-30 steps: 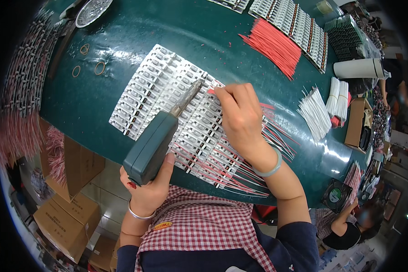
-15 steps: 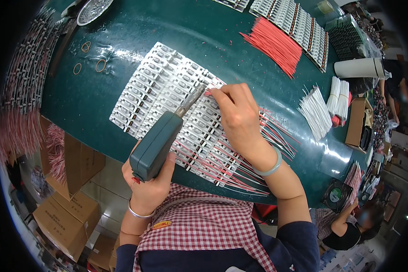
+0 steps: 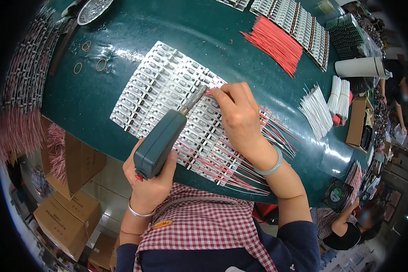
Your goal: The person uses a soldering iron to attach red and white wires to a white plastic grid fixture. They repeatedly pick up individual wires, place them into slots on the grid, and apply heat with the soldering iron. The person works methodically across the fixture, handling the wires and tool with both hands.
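My left hand (image 3: 152, 188) is closed round the handle of a dark green soldering gun (image 3: 158, 144). The gun's metal tip (image 3: 196, 99) reaches the upper right part of a panel of small white circuit boards (image 3: 143, 88). Right beside that tip, my right hand (image 3: 241, 115) pinches the end of a thin red wire (image 3: 208, 91) against the panel. Whether wire and tip touch is too small to tell. Red and white wires (image 3: 240, 174) trail off the panel's right side, partly under my right forearm.
A pile of red wires (image 3: 276, 47) lies at the back, beside more board panels (image 3: 299, 27). White wires (image 3: 316, 113) and an open carton (image 3: 360, 122) are at right. Rubber bands (image 3: 101, 65) and a metal dish (image 3: 93, 11) sit at left. A small fan (image 3: 337, 195) stands near another person.
The soldering gun and my left hand have shifted very slightly up and right. My right hand stays at the same spot, still pinching the red wire.
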A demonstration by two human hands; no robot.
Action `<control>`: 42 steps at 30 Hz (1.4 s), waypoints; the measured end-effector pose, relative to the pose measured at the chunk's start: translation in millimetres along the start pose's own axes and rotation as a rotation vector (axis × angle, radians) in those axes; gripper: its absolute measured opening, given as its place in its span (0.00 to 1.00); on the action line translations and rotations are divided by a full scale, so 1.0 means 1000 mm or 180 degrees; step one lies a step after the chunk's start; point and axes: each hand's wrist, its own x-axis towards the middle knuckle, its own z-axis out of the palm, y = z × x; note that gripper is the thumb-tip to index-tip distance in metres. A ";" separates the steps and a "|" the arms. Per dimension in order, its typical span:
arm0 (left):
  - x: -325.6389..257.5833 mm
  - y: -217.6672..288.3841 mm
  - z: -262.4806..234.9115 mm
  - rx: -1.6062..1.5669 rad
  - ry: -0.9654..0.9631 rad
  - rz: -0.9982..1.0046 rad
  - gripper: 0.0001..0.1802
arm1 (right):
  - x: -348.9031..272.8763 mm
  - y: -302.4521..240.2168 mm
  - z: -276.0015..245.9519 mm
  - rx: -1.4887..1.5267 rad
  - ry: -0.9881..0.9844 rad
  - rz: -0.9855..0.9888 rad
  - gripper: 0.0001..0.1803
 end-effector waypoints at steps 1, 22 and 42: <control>0.000 0.001 0.000 0.0030 0.0023 0.0021 0.12 | 0.000 0.000 0.000 -0.0009 -0.0005 -0.0001 0.16; -0.014 -0.006 -0.004 0.0026 0.0389 0.0079 0.11 | -0.006 -0.007 0.000 0.0020 0.0110 -0.0055 0.16; -0.021 -0.017 -0.005 0.0120 0.0389 0.0206 0.16 | -0.004 -0.006 0.002 -0.0125 0.0040 0.0043 0.14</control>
